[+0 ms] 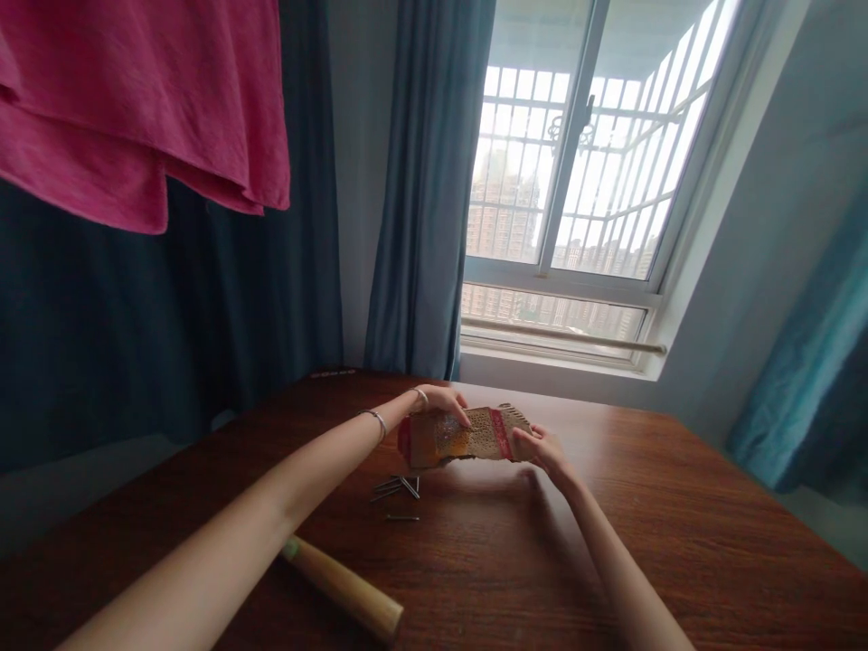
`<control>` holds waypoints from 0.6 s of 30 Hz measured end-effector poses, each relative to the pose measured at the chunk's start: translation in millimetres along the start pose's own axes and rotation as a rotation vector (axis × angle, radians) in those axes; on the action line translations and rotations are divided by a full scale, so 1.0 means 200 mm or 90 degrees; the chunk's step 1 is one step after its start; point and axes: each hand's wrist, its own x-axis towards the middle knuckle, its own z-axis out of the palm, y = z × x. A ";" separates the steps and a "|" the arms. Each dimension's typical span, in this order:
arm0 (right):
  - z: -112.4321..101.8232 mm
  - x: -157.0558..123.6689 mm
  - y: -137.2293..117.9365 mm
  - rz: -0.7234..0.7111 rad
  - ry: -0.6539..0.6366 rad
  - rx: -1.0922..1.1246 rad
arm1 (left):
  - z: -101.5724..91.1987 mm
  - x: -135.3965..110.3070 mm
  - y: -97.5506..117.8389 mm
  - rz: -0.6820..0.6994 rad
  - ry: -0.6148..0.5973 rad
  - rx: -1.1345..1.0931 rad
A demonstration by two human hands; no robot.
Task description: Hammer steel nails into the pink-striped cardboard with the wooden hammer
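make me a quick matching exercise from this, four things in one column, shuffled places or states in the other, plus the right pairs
1. cardboard
2. nails
3. wooden handle
4. towel

a. partly hidden by left forearm
b. pink, hanging at upper left
c. between left hand and right hand
d. lying loose on the table

Pairs: 1-c, 2-d, 3-a, 4-b

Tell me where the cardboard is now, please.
In the head view, the cardboard is below and slightly right of centre, held by the left hand and right hand, beyond the metal rods.
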 end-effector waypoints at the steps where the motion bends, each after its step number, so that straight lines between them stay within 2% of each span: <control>1: -0.06 -0.03 -0.01 0.008 -0.003 0.021 | 0.04 0.03 0.03 -0.001 -0.022 -0.016; 6: -0.36 -0.17 -0.01 0.031 -0.013 0.086 | 0.23 0.16 0.14 0.006 -0.117 -0.052; 10: -0.51 -0.26 0.02 0.066 -0.038 0.119 | 0.40 0.25 0.20 0.030 -0.150 -0.055; 14: -0.55 -0.33 0.05 0.076 -0.097 0.127 | 0.52 0.30 0.23 0.030 -0.161 -0.059; 18: -0.51 -0.34 0.09 0.072 -0.113 0.138 | 0.56 0.29 0.22 0.029 -0.144 -0.045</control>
